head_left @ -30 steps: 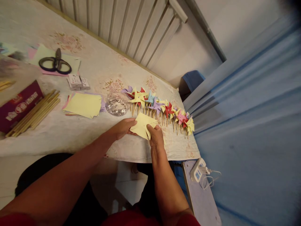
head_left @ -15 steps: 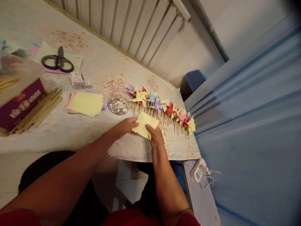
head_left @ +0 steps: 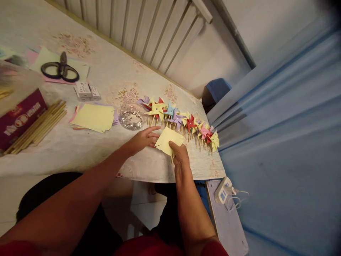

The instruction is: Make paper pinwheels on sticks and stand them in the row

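A square of yellow paper [head_left: 167,137] with short slits cut in at its corners is pinched in my right hand [head_left: 181,155], the thumb lying on top. A short stick end shows below the paper, by the right fingers; how it is held is hidden. Beside the paper's left corner is my left hand [head_left: 142,140], its fingers apart and nothing seen in them. Just beyond the hands stands a row of finished paper pinwheels [head_left: 176,119] on sticks. A clear round tub [head_left: 131,119] of small shiny metal pieces sits to their left.
On the left lie a stack of coloured paper squares [head_left: 93,117], small white boxes [head_left: 86,91], black-handled scissors [head_left: 61,71] on paper sheets, and wooden sticks [head_left: 39,126] against a purple box [head_left: 21,119]. A power strip [head_left: 223,190] rests on a bench at the right, near a blue curtain [head_left: 279,142].
My left hand has let go of the yellow paper and opened its fingers. The paper now stays in my right hand alone, turned slightly.
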Demonstrator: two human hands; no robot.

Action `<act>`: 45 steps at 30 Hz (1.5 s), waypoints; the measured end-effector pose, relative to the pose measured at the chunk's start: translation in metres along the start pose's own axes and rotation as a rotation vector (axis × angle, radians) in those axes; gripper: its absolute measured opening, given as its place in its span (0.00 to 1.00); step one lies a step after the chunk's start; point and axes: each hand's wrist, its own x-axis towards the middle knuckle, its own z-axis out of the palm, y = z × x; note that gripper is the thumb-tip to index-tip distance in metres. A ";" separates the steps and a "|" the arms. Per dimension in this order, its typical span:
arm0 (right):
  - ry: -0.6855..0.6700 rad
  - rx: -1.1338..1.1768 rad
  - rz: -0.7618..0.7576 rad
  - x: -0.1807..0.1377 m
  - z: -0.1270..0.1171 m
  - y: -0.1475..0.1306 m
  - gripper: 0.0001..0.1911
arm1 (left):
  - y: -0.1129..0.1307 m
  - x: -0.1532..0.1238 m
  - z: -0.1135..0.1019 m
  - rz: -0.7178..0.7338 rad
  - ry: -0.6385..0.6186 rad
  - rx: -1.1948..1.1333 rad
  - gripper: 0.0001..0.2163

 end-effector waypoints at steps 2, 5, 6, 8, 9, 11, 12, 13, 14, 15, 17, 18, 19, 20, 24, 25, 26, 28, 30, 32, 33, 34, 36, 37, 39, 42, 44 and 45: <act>-0.020 0.041 0.007 -0.002 -0.002 -0.004 0.23 | -0.001 0.002 -0.002 0.042 -0.044 0.031 0.31; -0.044 0.072 0.040 -0.004 -0.003 -0.009 0.24 | -0.005 0.004 -0.004 0.074 -0.140 0.135 0.23; -0.056 0.077 0.049 -0.005 -0.003 -0.009 0.24 | -0.006 0.005 -0.005 0.080 -0.161 0.188 0.21; -0.079 0.084 0.055 -0.006 -0.002 -0.010 0.25 | -0.007 0.005 -0.006 0.096 -0.170 0.296 0.18; -0.085 0.085 0.053 -0.007 -0.002 -0.010 0.25 | -0.007 0.005 -0.006 0.106 -0.162 0.339 0.17; -0.087 0.083 0.049 -0.008 -0.001 -0.010 0.25 | -0.006 0.004 -0.007 0.126 -0.146 0.384 0.15; -0.086 0.081 0.051 -0.008 0.000 -0.009 0.25 | -0.006 0.004 -0.006 0.133 -0.143 0.389 0.14; -0.085 0.077 0.054 -0.009 0.001 -0.009 0.25 | -0.006 0.003 -0.006 0.137 -0.141 0.388 0.13; -0.087 0.071 0.057 -0.009 0.001 -0.009 0.25 | -0.006 0.003 -0.006 0.142 -0.137 0.382 0.12; -0.092 0.065 0.057 -0.010 0.002 -0.009 0.25 | -0.007 0.004 -0.006 0.146 -0.133 0.375 0.11; -0.102 0.054 0.053 -0.011 0.004 -0.008 0.25 | -0.007 0.004 -0.006 0.155 -0.120 0.369 0.09; -0.104 0.049 0.051 -0.012 0.005 -0.008 0.25 | -0.007 0.004 -0.007 0.158 -0.113 0.372 0.09; -0.102 0.045 0.052 -0.012 0.006 -0.008 0.24 | -0.008 0.005 -0.007 0.162 -0.108 0.378 0.08; -0.095 0.038 0.053 -0.013 0.007 -0.007 0.24 | -0.007 0.005 -0.007 0.167 -0.105 0.390 0.08; -0.077 -0.003 0.036 -0.017 0.010 -0.006 0.22 | -0.005 0.004 -0.006 0.189 -0.093 0.450 0.09; -0.085 -0.013 0.030 -0.017 0.011 -0.006 0.22 | -0.004 0.003 -0.005 0.190 -0.087 0.460 0.09; -0.096 -0.023 0.025 -0.017 0.011 -0.005 0.22 | -0.003 0.003 -0.004 0.188 -0.082 0.465 0.10; -0.108 -0.042 0.020 -0.017 0.012 -0.003 0.22 | -0.001 0.001 -0.002 0.178 -0.084 0.460 0.11; -0.106 -0.061 0.015 -0.016 0.012 -0.001 0.22 | 0.001 -0.001 0.000 0.168 -0.097 0.439 0.12; -0.098 -0.073 0.012 -0.016 0.012 0.001 0.22 | 0.002 -0.001 0.002 0.163 -0.106 0.414 0.12; -0.096 -0.077 0.014 -0.015 0.013 0.001 0.22 | 0.002 -0.001 0.002 0.160 -0.101 0.401 0.12; -0.097 -0.079 0.018 -0.016 0.013 0.002 0.21 | 0.002 -0.001 0.003 0.157 -0.090 0.387 0.12; -0.112 -0.076 0.029 -0.016 0.014 0.002 0.21 | 0.001 -0.001 0.002 0.149 -0.061 0.359 0.12; -0.123 -0.073 0.032 -0.017 0.014 0.002 0.20 | 0.001 0.000 0.002 0.145 -0.051 0.347 0.12; -0.137 -0.070 0.032 -0.018 0.016 0.001 0.20 | -0.001 0.001 0.000 0.146 -0.048 0.334 0.12; -0.131 -0.090 0.037 -0.018 0.016 0.000 0.20 | -0.003 0.002 -0.002 0.145 -0.052 0.359 0.12; -0.133 -0.111 0.046 -0.018 0.016 0.000 0.19 | -0.004 0.002 -0.003 0.146 -0.059 0.403 0.12; -0.136 -0.122 0.049 -0.018 0.016 0.000 0.19 | -0.004 0.002 -0.003 0.152 -0.064 0.432 0.12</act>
